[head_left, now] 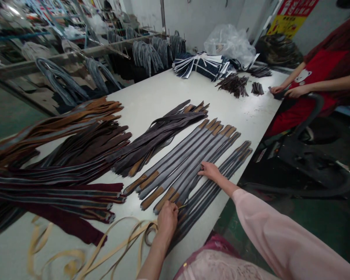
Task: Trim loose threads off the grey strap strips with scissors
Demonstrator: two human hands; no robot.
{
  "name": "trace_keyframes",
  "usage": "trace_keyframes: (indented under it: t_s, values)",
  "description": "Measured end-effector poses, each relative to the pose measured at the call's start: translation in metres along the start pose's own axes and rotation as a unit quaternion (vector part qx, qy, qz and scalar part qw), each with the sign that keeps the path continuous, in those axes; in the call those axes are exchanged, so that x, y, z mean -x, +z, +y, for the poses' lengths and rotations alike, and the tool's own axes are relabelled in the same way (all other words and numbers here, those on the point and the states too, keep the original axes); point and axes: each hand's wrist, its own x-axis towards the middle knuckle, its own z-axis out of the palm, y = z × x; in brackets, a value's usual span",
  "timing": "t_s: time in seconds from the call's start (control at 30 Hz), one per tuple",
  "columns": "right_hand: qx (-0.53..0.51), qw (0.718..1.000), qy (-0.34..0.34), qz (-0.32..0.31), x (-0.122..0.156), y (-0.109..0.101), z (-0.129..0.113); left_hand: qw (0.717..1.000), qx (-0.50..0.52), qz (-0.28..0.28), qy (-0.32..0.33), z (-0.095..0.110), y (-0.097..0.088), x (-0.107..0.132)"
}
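Note:
Long grey fabric strips (189, 149) with brown ends lie side by side in a slanting row in front of me. My right hand (211, 172) pinches the edge of a strip on the near side of this row, partway along its length. At the strip's near end, my left hand (168, 217) has its fingers closed on the fabric, and a thin yellowish edge shows beside the fingertips. A bundle of darker strips (221, 181) runs along the table edge, partly under my hands. Loose yellow tape (116, 249) curls beside my left wrist.
Piles of brown strips (96, 149), maroon strips (96, 194) and dark grey strips (163, 128) cover the table's left and middle. Tied denim pieces (204, 66) lie at the back. A co-worker in a red apron (315, 77) handles dark pieces at right. Racks (76, 54) stand left.

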Motion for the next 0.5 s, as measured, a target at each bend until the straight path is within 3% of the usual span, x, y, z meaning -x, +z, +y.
trace_keyframes:
  t_s: [0.17, 0.37, 0.5]
  values:
    - [0.033, 0.998, 0.023, -0.042, -0.007, -0.004, -0.001, 0.996, 0.029, -0.076, -0.047, -0.009, -0.009, -0.012]
    - [0.041, 0.997, 0.039, -0.051, -0.01, -0.011, -0.002, 0.997, -0.003, -0.049, -0.052, -0.016, -0.029, -0.032]
    - [0.038, 0.997, 0.049, -0.045, -0.009, -0.012, 0.0, 0.998, 0.029, -0.048, -0.031, -0.038, -0.036, -0.027]
